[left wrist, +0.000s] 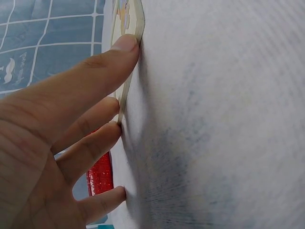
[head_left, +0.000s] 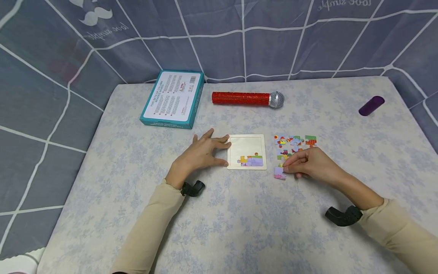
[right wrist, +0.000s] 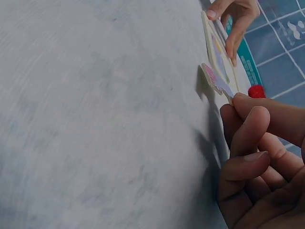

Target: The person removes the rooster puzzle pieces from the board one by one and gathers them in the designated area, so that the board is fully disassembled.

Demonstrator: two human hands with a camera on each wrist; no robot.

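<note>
A pale wooden puzzle tray lies flat on the table, with a few joined pieces in its lower right corner. My left hand has its fingers spread, and the thumb and some fingertips touch the tray's left edge; the left wrist view shows this contact close up. Between thumb and forefinger, my right hand pinches a lilac and pink puzzle piece, which the right wrist view shows lifted and tilted above the table. Just beyond that hand lie several loose puzzle pieces, some partly hidden by it.
Behind the tray lies a red microphone with a silver head. A teal and white box is at the back left. Far to the right rests a purple cylinder. A tile-patterned curtain hangs along the table's back edge.
</note>
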